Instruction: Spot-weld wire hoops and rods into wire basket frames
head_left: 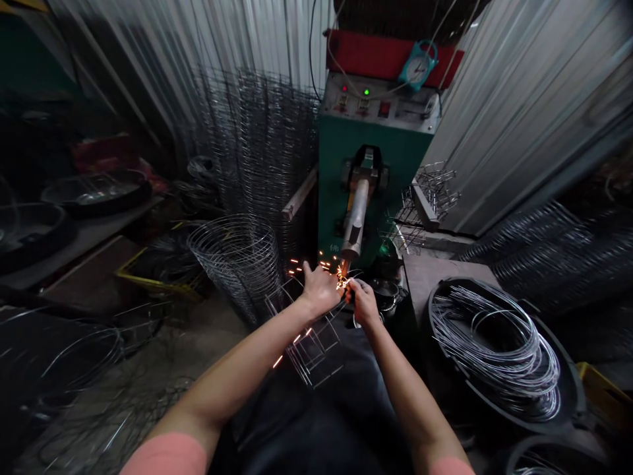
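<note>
Wire coils (494, 349) in blk tub (573, 396), teal clock (418, 66), corr. metal wall (534, 105)

welding machine (370, 125) ahead | wire cylinder (232, 264) left of it | wire mesh (257, 145) behind cylinder | wire coils (494, 349) in tub (576, 389), right

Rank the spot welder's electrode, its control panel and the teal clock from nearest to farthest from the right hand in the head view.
From the right hand:
1. Spot welder's electrode: just above the hand, centre.
2. Control panel: higher, atop the green housing.
3. Teal clock: farthest, above the panel.
</note>
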{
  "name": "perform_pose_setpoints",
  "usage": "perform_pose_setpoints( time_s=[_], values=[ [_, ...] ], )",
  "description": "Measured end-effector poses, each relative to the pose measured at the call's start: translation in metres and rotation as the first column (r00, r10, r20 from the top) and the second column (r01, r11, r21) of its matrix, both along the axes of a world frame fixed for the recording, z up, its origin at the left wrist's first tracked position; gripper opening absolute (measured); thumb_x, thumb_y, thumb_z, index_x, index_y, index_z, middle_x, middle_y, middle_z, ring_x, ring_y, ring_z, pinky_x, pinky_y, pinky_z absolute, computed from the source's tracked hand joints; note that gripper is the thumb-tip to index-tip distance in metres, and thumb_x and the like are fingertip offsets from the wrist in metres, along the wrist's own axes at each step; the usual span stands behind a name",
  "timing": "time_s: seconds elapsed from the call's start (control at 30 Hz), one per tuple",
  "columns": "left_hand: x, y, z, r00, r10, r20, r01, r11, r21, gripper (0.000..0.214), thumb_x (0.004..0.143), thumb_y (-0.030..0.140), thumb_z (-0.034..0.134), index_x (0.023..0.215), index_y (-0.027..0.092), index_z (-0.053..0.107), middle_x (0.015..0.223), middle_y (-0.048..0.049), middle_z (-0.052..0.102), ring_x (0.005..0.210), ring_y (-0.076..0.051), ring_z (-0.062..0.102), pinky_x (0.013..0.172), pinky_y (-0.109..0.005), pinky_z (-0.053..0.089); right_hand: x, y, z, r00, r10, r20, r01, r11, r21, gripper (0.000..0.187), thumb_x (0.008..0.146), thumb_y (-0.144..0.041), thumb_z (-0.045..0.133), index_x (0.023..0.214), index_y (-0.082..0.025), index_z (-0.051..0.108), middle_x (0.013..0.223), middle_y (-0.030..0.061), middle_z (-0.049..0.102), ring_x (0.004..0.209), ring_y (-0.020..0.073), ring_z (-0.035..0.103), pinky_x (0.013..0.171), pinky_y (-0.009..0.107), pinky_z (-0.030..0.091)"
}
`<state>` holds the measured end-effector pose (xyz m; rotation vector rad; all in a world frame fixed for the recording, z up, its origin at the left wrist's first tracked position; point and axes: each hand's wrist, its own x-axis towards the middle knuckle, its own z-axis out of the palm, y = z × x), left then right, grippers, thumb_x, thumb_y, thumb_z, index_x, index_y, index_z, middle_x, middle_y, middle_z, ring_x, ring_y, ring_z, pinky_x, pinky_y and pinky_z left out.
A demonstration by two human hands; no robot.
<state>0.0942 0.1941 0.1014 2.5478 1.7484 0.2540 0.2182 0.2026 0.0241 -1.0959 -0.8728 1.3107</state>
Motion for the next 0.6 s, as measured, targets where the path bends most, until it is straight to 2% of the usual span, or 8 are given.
perform_pose_setpoints(
  time_s=[0.1, 0.17, 0.23, 0.3, 0.37, 0.43, 0.6],
  values=[
    [0.000, 0.001, -0.002, 1.000, 0.000, 0.003, 0.000, 1.000, 0.004, 0.033, 0.080, 0.039, 0.046, 0.088, 0.015, 0.068, 0.088, -0.0145, 0.068, 0.094, -0.031, 0.054, 0.095, -0.061, 0.020, 0.007, -0.013, 0.004, 0.997, 0.077, 0.014, -0.076, 0.996, -0.037, 0.033, 0.067, -0.049, 0.063, 0.069, -0.018, 0.055, 0.054, -0.0047, 0.048, 0.045, 0.0079, 0.042, 0.045, 0.021, 0.035],
    [0.000, 0.000, -0.004, 1.000, 0.001, -0.001, -0.001, 1.000, 0.011, 0.033, 0.080, 0.038, 0.046, 0.087, 0.015, 0.067, 0.088, -0.0147, 0.068, 0.094, -0.032, 0.054, 0.095, -0.062, 0.020, 0.014, -0.034, 0.002, 0.976, 0.208, 0.063, -0.205, 0.977, -0.058, 0.035, 0.068, -0.050, 0.063, 0.081, -0.018, 0.060, 0.062, -0.0022, 0.056, 0.052, 0.0106, 0.050, 0.052, 0.023, 0.041],
    [0.001, -0.001, -0.006, 1.000, 0.012, -0.006, -0.012, 1.000, 0.013, 0.032, 0.080, 0.037, 0.046, 0.087, 0.014, 0.067, 0.087, -0.0144, 0.068, 0.094, -0.031, 0.054, 0.095, -0.062, 0.020, 0.017, -0.060, -0.004, 0.919, 0.373, 0.130, -0.368, 0.928, -0.065, 0.037, 0.070, -0.051, 0.062, 0.090, -0.020, 0.061, 0.069, -0.0007, 0.060, 0.062, 0.0136, 0.055, 0.060, 0.026, 0.044],
    [0.001, -0.001, -0.007, 1.000, 0.024, -0.013, -0.024, 1.000, 0.007, 0.031, 0.080, 0.036, 0.046, 0.086, 0.015, 0.067, 0.086, -0.0144, 0.068, 0.095, -0.031, 0.054, 0.096, -0.061, 0.020, 0.016, -0.084, -0.013, 0.849, 0.488, 0.204, -0.485, 0.872, -0.066, 0.036, 0.074, -0.052, 0.058, 0.090, -0.021, 0.063, 0.069, -0.0005, 0.060, 0.066, 0.0146, 0.055, 0.064, 0.027, 0.043],
    [0.002, -0.001, -0.007, 0.999, 0.041, -0.022, -0.041, 0.999, 0.012, 0.030, 0.079, 0.036, 0.047, 0.086, 0.014, 0.067, 0.087, -0.0149, 0.068, 0.095, -0.031, 0.054, 0.096, -0.061, 0.020, 0.011, -0.099, -0.022, 0.823, 0.496, 0.277, -0.504, 0.863, -0.048, 0.036, 0.078, -0.053, 0.054, 0.088, -0.020, 0.064, 0.071, -0.0001, 0.059, 0.067, 0.0145, 0.053, 0.064, 0.026, 0.042],
    [0.001, 0.000, -0.005, 0.998, 0.060, -0.030, -0.059, 0.998, 0.020, 0.031, 0.079, 0.036, 0.047, 0.087, 0.014, 0.067, 0.088, -0.0157, 0.068, 0.095, -0.031, 0.054, 0.096, -0.061, 0.020, 0.005, -0.103, -0.026, 0.836, 0.438, 0.329, -0.463, 0.886, -0.004, 0.036, 0.080, -0.053, 0.051, 0.086, -0.020, 0.064, 0.074, 0.0005, 0.059, 0.068, 0.0147, 0.052, 0.065, 0.026, 0.041],
    [-0.001, 0.003, 0.000, 0.994, 0.099, -0.039, -0.098, 0.995, 0.017, 0.031, 0.079, 0.037, 0.046, 0.084, 0.015, 0.068, 0.086, -0.0149, 0.068, 0.095, -0.031, 0.054, 0.096, -0.060, 0.021, -0.004, -0.098, -0.018, 0.865, 0.361, 0.349, -0.406, 0.912, 0.061, 0.035, 0.080, -0.053, 0.051, 0.082, -0.021, 0.064, 0.073, 0.0007, 0.058, 0.071, 0.0166, 0.052, 0.067, 0.026, 0.041]
  ],
)
